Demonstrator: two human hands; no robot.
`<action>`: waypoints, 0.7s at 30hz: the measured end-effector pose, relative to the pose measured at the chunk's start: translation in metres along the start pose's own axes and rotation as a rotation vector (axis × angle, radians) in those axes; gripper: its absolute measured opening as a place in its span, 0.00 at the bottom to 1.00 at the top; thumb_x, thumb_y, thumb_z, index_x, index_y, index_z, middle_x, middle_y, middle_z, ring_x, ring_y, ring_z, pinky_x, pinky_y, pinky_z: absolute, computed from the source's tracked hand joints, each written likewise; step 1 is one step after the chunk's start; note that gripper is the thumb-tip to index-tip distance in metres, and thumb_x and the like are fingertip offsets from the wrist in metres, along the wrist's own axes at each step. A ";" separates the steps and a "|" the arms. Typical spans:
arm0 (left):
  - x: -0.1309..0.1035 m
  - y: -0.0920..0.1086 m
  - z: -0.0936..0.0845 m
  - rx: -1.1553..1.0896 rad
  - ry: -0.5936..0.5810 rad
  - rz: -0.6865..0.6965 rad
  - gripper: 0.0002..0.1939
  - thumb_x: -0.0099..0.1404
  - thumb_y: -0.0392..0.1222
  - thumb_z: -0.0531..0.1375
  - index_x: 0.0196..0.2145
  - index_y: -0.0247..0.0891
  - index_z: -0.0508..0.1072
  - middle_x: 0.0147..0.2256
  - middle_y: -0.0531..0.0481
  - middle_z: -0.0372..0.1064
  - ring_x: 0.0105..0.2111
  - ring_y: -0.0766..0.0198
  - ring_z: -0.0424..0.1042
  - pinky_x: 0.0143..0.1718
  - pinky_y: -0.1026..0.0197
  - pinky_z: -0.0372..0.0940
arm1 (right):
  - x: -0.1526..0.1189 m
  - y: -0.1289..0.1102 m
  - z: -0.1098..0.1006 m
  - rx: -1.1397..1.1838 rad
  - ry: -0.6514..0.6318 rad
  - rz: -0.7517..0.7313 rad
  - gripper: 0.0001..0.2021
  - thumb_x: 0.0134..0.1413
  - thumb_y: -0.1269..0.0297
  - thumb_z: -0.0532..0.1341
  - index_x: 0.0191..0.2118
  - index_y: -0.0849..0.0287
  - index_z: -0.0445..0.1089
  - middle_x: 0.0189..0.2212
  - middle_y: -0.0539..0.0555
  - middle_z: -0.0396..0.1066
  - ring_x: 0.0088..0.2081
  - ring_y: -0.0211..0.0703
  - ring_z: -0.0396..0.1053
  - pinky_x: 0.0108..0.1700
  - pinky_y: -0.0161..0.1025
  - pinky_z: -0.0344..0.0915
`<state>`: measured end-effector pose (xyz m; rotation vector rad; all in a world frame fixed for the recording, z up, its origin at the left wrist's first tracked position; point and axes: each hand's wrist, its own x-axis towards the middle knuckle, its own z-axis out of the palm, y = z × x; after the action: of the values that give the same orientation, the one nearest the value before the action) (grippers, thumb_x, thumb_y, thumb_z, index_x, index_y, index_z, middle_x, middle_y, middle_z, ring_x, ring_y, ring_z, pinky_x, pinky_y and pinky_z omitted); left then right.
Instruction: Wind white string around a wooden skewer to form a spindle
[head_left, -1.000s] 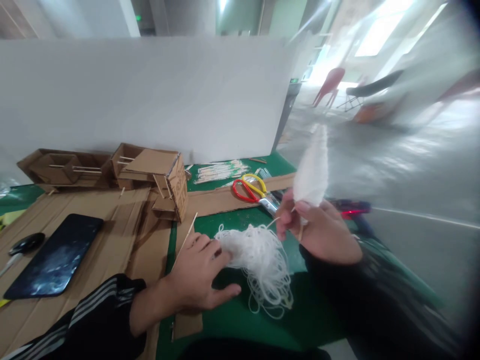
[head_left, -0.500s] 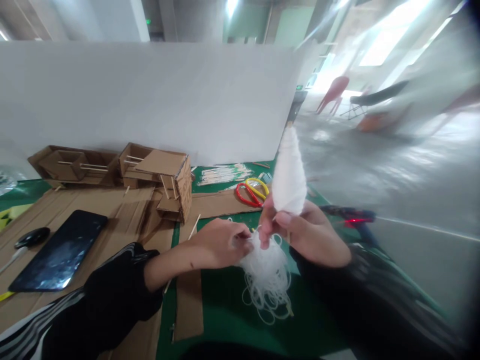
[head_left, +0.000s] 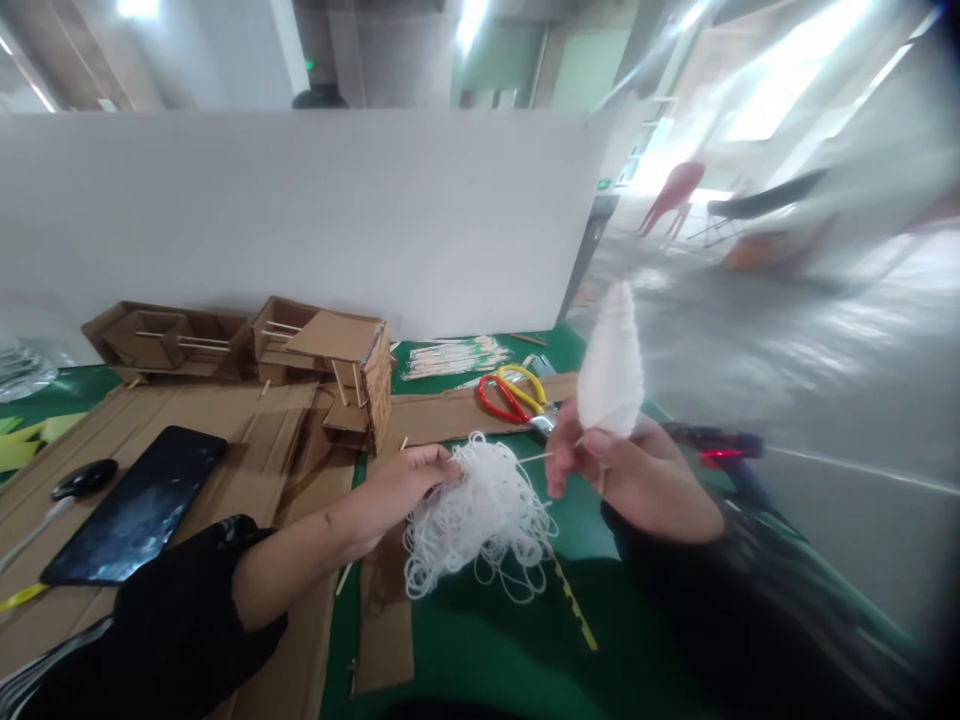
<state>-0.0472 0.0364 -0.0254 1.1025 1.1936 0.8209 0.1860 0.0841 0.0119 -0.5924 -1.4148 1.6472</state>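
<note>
My right hand is closed around the base of an upright white cone wound with cord, from which a thin stick shows below the fingers. A single strand of cord runs from this hand to a loose, tangled heap of white cord. My left hand pinches the upper left side of that heap. Just left of the right hand lie scissors with red and yellow handles. A yellow, dark-marked strip sticks out below the cord.
A cardboard model with little sticks stands at the back left. Cardboard sheets, a phone and a black mouse lie at left. Packaged thin sticks lie near the white partition. A dark tool with a red light is at right.
My left hand has moved left, drawing the heap of cord with it and spreading it wider. A taut strand now shows between the heap and my right hand. More of the yellow strip is uncovered.
</note>
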 end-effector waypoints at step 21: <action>0.004 0.039 0.035 0.292 0.053 0.540 0.17 0.65 0.52 0.58 0.45 0.37 0.69 0.41 0.44 0.70 0.34 0.61 0.72 0.36 0.56 0.71 | 0.003 0.016 0.021 -0.357 -0.131 0.009 0.14 0.57 0.59 0.63 0.46 0.59 0.68 0.31 0.53 0.71 0.30 0.40 0.72 0.33 0.39 0.74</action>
<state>-0.0096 0.0433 0.0106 1.6948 1.0929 1.1101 0.1630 0.0753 0.0023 -0.7002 -1.8243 1.4712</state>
